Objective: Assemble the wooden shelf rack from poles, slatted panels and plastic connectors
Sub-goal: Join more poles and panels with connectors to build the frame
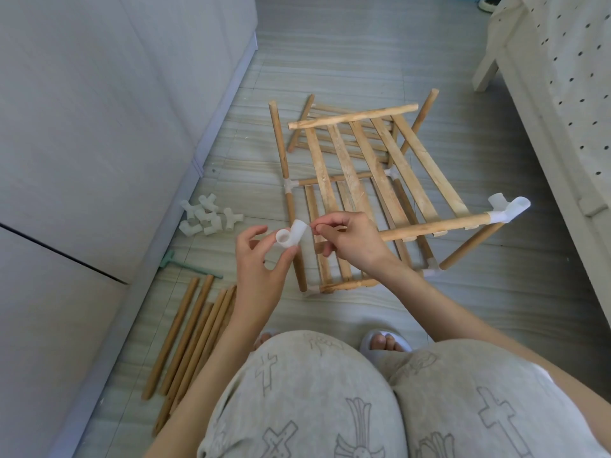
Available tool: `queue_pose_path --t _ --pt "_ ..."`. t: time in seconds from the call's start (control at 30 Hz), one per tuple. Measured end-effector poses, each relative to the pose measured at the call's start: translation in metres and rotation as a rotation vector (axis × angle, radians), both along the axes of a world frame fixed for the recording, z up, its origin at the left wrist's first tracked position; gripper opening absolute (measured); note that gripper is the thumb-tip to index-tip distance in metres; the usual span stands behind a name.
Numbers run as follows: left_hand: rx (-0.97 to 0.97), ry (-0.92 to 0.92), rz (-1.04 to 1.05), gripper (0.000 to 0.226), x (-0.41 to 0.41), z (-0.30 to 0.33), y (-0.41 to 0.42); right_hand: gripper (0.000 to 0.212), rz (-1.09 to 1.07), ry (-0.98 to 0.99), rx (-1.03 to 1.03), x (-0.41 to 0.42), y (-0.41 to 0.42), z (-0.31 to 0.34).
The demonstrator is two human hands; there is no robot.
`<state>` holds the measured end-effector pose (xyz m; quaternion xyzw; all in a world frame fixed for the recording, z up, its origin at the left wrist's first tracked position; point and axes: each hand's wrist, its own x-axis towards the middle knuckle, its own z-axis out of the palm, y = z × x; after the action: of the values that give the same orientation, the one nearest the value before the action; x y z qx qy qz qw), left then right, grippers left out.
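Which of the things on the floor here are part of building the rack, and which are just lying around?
Part of the job:
- plastic connector held in the left hand and right hand
- half-built rack
- pile of spare connectors
- loose poles

Just lying about:
- green tool by the poles, untouched
- shoe at the top edge
- white bed frame

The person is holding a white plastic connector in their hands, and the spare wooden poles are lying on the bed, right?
Not quite. The head view shows the spare wooden poles lying on the floor beside the person's left arm, not on the bed. The rest holds: both hands hold a white plastic connector.
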<state>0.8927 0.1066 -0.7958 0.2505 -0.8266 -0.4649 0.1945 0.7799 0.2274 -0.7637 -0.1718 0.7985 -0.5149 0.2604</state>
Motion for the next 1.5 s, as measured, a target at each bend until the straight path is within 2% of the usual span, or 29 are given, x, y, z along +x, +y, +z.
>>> queue_pose_path --t 0.17,0.4,0.6,0.73,0.97,1.2,1.37,1.5 --pt "-0.041 -0.025 -0.062 0.030 -0.009 0.003 -0.002 0.019 0.178 0.458 0.324 0.003 0.012 -0.003" --pt "-0.034 -0.056 -0.135 0.030 -0.017 0.001 -0.001 0.027 0.366 0.763 0.614 0.002 0.019 -0.002" --pt "0.048 -0.025 -0.122 0.036 -0.013 -0.002 -0.005 0.030 0.398 0.893 0.688 -0.001 0.019 -0.013" --pt "0.138 -0.019 -0.142 0.040 -0.009 -0.008 -0.007 0.028 0.327 0.847 0.629 -0.004 0.023 -0.015" --pt "0.265 0.062 -0.248 0.031 -0.011 -0.014 -0.006 0.027 0.301 0.768 0.567 -0.005 0.027 -0.012" --pt "0.143 0.119 -0.254 0.031 -0.003 -0.020 -0.005 0.026 0.310 0.746 0.546 -0.004 0.027 -0.012" --pt "0.053 0.141 -0.243 0.012 -0.010 -0.016 -0.004 0.026 0.287 0.758 0.540 -0.003 0.028 -0.012" --pt "-0.003 0.115 -0.153 0.021 -0.024 -0.011 0.002 0.028 0.290 0.763 0.551 -0.003 0.029 -0.013"
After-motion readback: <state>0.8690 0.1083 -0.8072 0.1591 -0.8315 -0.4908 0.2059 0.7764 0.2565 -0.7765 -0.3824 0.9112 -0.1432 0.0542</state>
